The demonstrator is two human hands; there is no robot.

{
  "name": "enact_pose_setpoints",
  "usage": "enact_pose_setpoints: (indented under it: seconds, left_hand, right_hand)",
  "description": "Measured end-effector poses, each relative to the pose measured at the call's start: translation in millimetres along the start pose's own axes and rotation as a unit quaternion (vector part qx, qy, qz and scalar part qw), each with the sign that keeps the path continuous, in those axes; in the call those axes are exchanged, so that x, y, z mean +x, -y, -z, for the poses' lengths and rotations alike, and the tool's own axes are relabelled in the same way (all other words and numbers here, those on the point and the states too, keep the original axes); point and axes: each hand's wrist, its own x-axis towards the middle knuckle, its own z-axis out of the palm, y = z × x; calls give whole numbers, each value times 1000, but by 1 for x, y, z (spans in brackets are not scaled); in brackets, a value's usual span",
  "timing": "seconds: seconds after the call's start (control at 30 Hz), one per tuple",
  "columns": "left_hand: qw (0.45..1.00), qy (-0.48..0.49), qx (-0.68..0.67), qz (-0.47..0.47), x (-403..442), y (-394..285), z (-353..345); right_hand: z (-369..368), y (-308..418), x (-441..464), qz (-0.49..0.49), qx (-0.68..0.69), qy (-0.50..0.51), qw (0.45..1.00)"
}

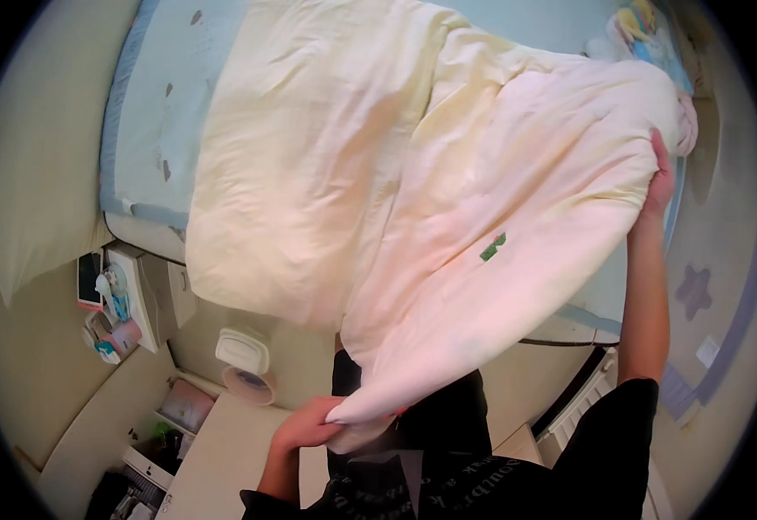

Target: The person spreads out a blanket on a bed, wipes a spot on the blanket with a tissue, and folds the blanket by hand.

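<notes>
A cream and pale pink quilt lies across the bed, with its near edge lifted and stretched between my hands. My left hand is closed on one corner of the quilt, low in front of my body. Farther out, my right hand grips the quilt's edge, its fingers partly hidden by the cloth. Folds run between the two grips. A small green patch shows on the pink part. Under the quilt, the bed's light blue sheet shows on the left.
Plush toys lie at the bed's far right. A nightstand with small items stands at left, near a white-lidded bin. An open drawer is at lower left, and a white radiator is at lower right.
</notes>
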Motion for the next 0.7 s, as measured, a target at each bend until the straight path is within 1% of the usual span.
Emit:
enact_pose_setpoints:
  seconds: [0.03, 0.07, 0.1, 0.17, 0.2, 0.3, 0.37, 0.4, 0.43, 0.47, 0.5, 0.53, 0.57, 0.6, 0.63, 0.67, 0.7]
  left_hand:
    - [1000, 0, -16, -20, -14, 3, 13]
    - [1000, 12, -12, -21, -32, 6, 31]
    - [1000, -4, -17, -22, -48, 8, 42]
    - [998, -41, -40, -26, -86, -5, 72]
    - [997, -55, -36, -34, -105, -7, 87]
    - [992, -108, -26, -52, -152, 4, 141]
    - [985, -160, -24, -54, -177, 18, 181]
    - [982, -183, -37, -30, -188, 36, 203]
    - [977, -205, -49, -5, -196, 66, 226]
    - [972, -227, -61, 18, -197, 93, 247]
    - [961, -258, -100, 23, -190, 112, 269]
    - [948, -285, -140, 32, -183, 128, 288]
    - [938, -305, -161, 38, -174, 140, 305]
    - [927, -327, -179, 42, -161, 151, 326]
    - [915, -347, -194, 75, -146, 169, 343]
    - [900, -365, -210, 110, -134, 187, 359]
    - [895, -373, -209, 129, -120, 195, 374]
  right_hand:
    - [-38, 3, -10, 13, 4, 22, 1000]
    - [-71, 5, -15, 7, -5, 11, 1000]
    - [-88, 4, -22, 33, -26, 22, 999]
    - [-145, 2, -27, 81, -73, 49, 993]
    - [-183, -3, -41, 32, -60, 72, 995]
    - [-268, -27, -36, 17, -96, 89, 991]
    - [-320, -55, -16, 17, -108, 141, 984]
    - [-345, -73, -2, 16, -115, 165, 979]
    - [-376, -98, 10, 48, -132, 131, 981]
    - [-424, -130, 0, 96, -161, 72, 980]
    - [-418, -156, 38, 142, -199, 233, 941]
    - [-451, -183, 55, 104, -215, 143, 960]
    - [-467, -221, 76, 181, -261, 171, 933]
    - [-501, -271, 54, 304, -379, 27, 874]
    - [-525, -294, 38, 210, -401, 94, 887]
    - [-535, -330, 56, 193, -424, 105, 878]
    - [-545, -360, 53, 197, -462, 98, 859]
